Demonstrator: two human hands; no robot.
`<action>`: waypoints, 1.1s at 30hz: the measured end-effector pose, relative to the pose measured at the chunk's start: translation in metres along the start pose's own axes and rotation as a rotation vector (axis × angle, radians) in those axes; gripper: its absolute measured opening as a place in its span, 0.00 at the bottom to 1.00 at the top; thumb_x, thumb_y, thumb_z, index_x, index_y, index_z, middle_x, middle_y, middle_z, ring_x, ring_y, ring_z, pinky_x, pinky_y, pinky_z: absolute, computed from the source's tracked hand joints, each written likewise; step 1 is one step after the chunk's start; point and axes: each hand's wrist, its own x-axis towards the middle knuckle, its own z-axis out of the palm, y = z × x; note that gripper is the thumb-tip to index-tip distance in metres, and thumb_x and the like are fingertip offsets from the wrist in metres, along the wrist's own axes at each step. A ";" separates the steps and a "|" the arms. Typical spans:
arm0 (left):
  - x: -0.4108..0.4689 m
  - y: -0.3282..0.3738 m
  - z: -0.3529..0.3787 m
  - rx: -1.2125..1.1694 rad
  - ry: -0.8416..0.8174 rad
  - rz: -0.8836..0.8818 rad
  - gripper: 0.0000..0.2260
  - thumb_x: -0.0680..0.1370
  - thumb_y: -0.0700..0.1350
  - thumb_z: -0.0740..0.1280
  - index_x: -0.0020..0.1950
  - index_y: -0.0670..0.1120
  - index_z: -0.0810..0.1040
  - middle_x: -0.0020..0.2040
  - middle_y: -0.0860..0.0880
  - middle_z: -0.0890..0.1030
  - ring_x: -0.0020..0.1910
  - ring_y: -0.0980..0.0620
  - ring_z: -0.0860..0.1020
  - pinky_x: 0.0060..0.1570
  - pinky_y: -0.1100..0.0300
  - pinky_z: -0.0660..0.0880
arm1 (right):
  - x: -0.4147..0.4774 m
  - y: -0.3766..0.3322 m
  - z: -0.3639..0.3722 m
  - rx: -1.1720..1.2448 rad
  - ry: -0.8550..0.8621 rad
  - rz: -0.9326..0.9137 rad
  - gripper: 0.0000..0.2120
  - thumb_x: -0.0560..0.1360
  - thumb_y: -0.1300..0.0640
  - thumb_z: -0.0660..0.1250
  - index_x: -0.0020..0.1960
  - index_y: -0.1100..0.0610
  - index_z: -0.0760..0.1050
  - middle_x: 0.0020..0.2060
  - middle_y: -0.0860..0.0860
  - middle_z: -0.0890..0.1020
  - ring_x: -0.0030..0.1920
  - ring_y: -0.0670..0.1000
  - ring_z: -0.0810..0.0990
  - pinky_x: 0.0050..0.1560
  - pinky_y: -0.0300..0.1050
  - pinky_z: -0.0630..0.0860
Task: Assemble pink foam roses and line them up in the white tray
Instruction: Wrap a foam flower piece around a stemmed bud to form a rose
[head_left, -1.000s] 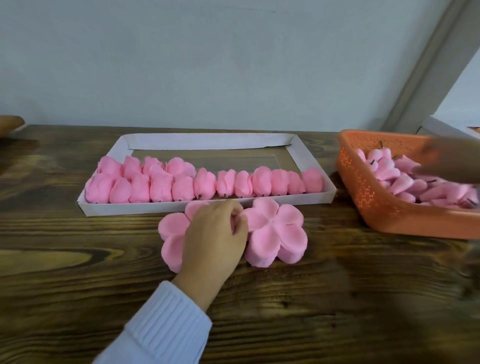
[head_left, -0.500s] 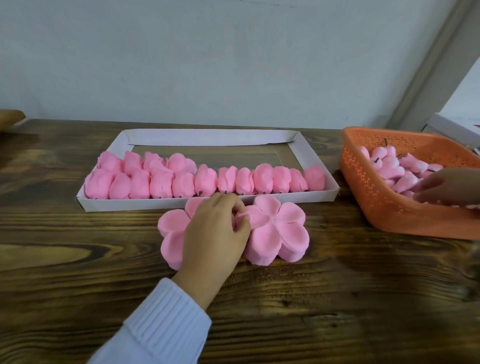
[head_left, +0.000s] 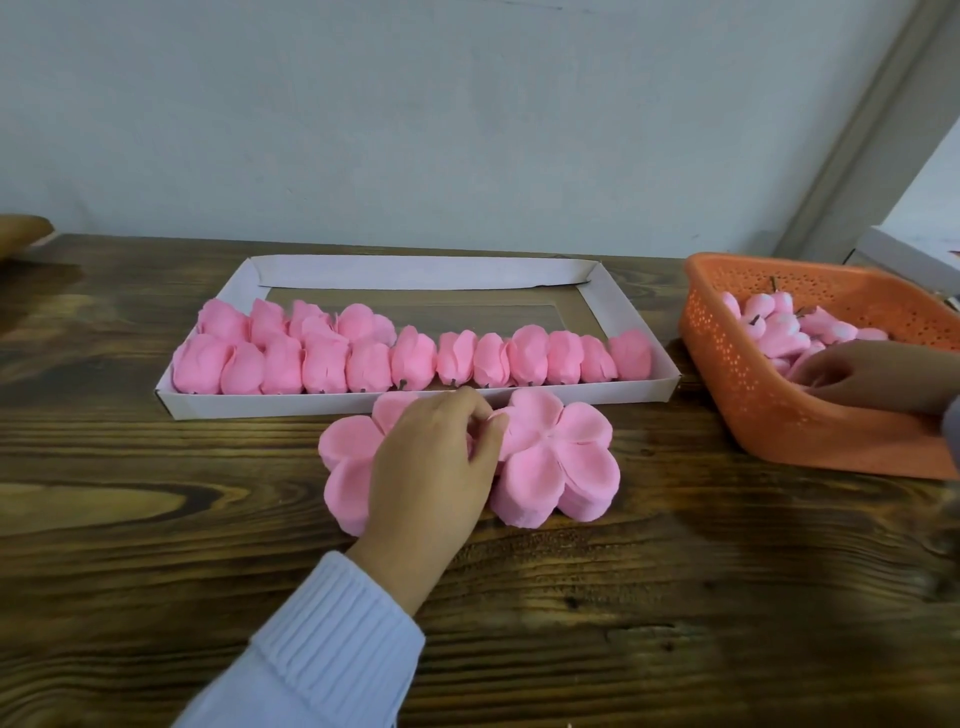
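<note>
- Left grip (head_left: 431, 457) lies over the left stack of pink flower-shaped foam petal sheets (head_left: 348, 447). Thumb and forefinger pinch the edge of a top sheet.
- Right grip (head_left: 872, 379) reaches into the orange perforated plastic basket (head_left: 727, 384), among the pink-and-white foam bud cores (head_left: 769, 332). I cannot tell whether it has closed on one.
- Both stacks sit on the dark wooden tabletop (head_left: 675, 597), just in front of the white cardboard tray (head_left: 644, 387).
- I'd judge the foam feather-light, soft and easily creased, with sheets that cling together. I'd peel one off by a petal's rim with a light pinch, and take a bud by its body.
- Finished pink foam roses (head_left: 415, 358) fill the tray's front row. A few more start a second row at the left.
- The right stack of pink petal sheets (head_left: 561, 462) presses against my fingertips and could shift. The tray's front wall is just beyond my knuckles, and the basket rim needs clearing.
</note>
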 end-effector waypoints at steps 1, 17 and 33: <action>0.000 0.000 0.000 -0.014 0.006 0.001 0.08 0.76 0.49 0.68 0.38 0.50 0.74 0.33 0.55 0.75 0.36 0.52 0.73 0.35 0.54 0.73 | 0.029 0.013 0.012 0.187 -0.034 0.265 0.20 0.73 0.35 0.63 0.53 0.48 0.81 0.47 0.46 0.81 0.49 0.47 0.78 0.57 0.47 0.69; -0.002 0.007 -0.005 -0.059 0.009 0.101 0.13 0.78 0.51 0.60 0.34 0.52 0.66 0.27 0.58 0.66 0.27 0.59 0.66 0.30 0.63 0.61 | 0.011 -0.093 -0.007 1.023 0.755 0.185 0.05 0.73 0.47 0.70 0.42 0.47 0.81 0.38 0.45 0.85 0.40 0.45 0.85 0.39 0.37 0.78; 0.002 0.008 -0.007 -0.687 -0.013 -0.215 0.08 0.76 0.51 0.59 0.37 0.52 0.70 0.34 0.55 0.71 0.37 0.58 0.71 0.42 0.60 0.70 | 0.039 -0.171 0.077 1.540 0.589 -0.104 0.10 0.73 0.49 0.69 0.48 0.54 0.81 0.47 0.56 0.85 0.49 0.54 0.84 0.51 0.50 0.81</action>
